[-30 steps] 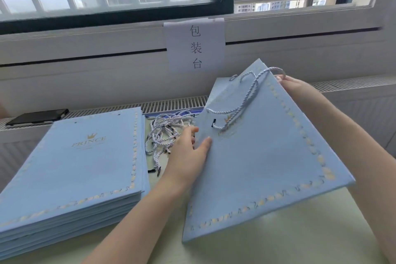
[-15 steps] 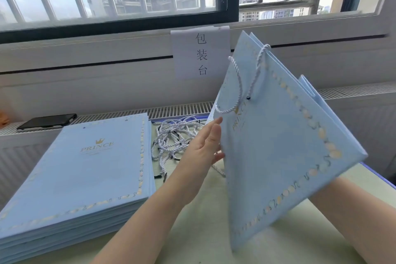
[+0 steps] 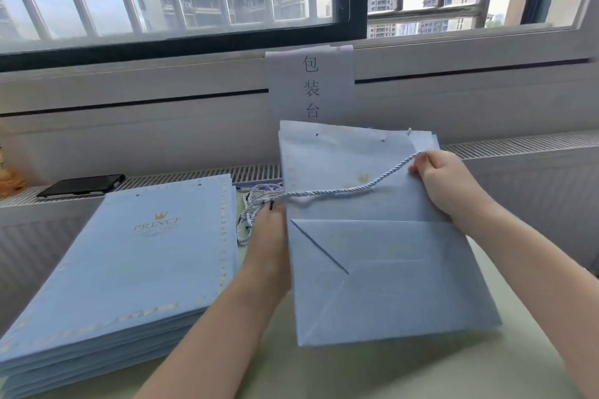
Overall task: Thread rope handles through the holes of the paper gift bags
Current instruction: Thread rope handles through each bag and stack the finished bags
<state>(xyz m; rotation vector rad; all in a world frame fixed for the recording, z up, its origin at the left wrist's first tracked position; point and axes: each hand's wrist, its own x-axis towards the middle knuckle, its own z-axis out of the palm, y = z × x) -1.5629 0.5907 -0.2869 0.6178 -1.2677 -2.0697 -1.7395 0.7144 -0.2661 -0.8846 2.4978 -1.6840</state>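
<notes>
Blue paper gift bag [image 3: 382, 275] lies flat on the table [image 3: 372, 372], folded bottom panel up, just right of the bag stack [image 3: 129, 269]; right hand [image 3: 444, 181] pinches a twisted rope handle [image 3: 350, 189] draped across the bag; left hand [image 3: 269, 236] at the bag's left edge, fingers partly hidden, grip unclear; loose ropes [image 3: 256, 201] between stack and bag.

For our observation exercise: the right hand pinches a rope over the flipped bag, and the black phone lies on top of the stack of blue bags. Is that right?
Not quite. The head view shows the black phone on the radiator ledge behind the stack of blue bags, not on top of it. The right hand does pinch a rope over the flipped bag.
</notes>
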